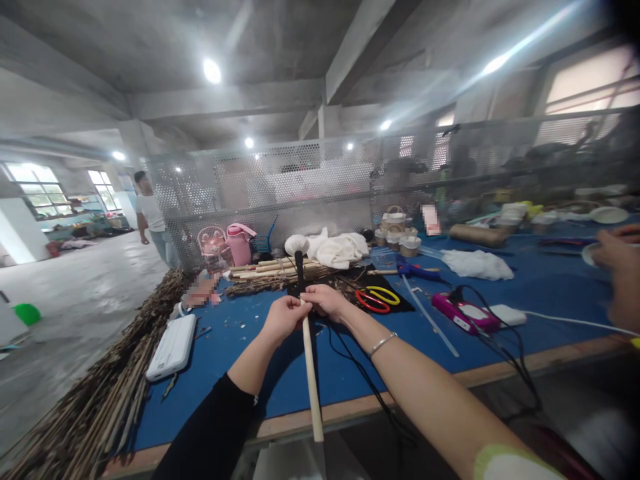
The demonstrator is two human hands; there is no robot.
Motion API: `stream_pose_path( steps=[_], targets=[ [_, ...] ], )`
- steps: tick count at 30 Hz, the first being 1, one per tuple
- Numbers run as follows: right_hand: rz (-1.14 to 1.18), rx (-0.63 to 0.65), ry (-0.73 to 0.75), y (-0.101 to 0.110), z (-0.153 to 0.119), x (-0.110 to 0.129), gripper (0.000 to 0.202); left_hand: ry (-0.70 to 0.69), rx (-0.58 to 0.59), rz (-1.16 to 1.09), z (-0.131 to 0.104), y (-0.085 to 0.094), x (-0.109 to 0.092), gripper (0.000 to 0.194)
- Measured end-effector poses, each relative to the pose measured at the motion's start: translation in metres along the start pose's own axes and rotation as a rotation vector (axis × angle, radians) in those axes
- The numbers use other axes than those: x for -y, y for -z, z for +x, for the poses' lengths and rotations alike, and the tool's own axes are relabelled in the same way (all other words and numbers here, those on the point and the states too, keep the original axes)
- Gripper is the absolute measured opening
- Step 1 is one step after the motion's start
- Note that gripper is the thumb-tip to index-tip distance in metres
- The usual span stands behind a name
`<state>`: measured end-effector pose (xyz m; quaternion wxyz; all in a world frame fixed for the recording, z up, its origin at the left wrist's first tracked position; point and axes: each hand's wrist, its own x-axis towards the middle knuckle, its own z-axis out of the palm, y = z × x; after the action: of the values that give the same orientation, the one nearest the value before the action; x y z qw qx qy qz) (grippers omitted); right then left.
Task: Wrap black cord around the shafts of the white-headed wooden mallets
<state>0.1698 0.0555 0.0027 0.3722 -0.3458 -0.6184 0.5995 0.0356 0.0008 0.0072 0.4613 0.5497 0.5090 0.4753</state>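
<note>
A pale wooden stick (pixel 311 380) points down toward me, its lower end past the table's front edge. My left hand (pixel 286 319) pinches it near the upper end, thumb and fingers closed. Right beside it, my right hand (pixel 326 301) is closed with its fingertips at the top of the stick; fingers cover exactly what lies between them. Just beyond both hands rises a black strip-like piece (pixel 300 265); whether it joins the stick is hidden. Red-and-yellow-handled scissors (pixel 373 300) lie on a black sheet (pixel 407 303) to the right of my hands.
Dry twigs (pixel 115 373) line the left edge of the blue table (pixel 225 363), near a white power bank (pixel 173 347). A blue glue gun (pixel 415 268), glue stick (pixel 430 317), magenta device (pixel 465 313) and cables lie right. Another person's hand (pixel 620 257) is far right.
</note>
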Motion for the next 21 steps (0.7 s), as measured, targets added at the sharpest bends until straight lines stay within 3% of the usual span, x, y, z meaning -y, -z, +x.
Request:
stream_pose_path(
  steps=[6, 11, 16, 21],
  targets=[
    [0.142, 0.11, 0.002, 0.0034, -0.0027, 0.0033, 0.031, 0.06, 0.091, -0.193, -0.0032, 0.0019, -0.0099, 0.043],
    [0.082, 0.078, 0.013, 0.0039, -0.0018, 0.0019, 0.028, 0.104, 0.193, -0.198, -0.0018, 0.0043, -0.0075, 0.039],
    [-0.044, -0.013, 0.001, 0.0019, -0.0003, -0.0007, 0.027, -0.028, -0.023, 0.108, -0.0004, 0.0027, -0.001, 0.03],
    [0.018, 0.058, 0.008, 0.0016, -0.0016, 0.001, 0.028, -0.15, -0.065, 0.157, -0.0008, 0.0024, -0.0027, 0.025]
  ],
)
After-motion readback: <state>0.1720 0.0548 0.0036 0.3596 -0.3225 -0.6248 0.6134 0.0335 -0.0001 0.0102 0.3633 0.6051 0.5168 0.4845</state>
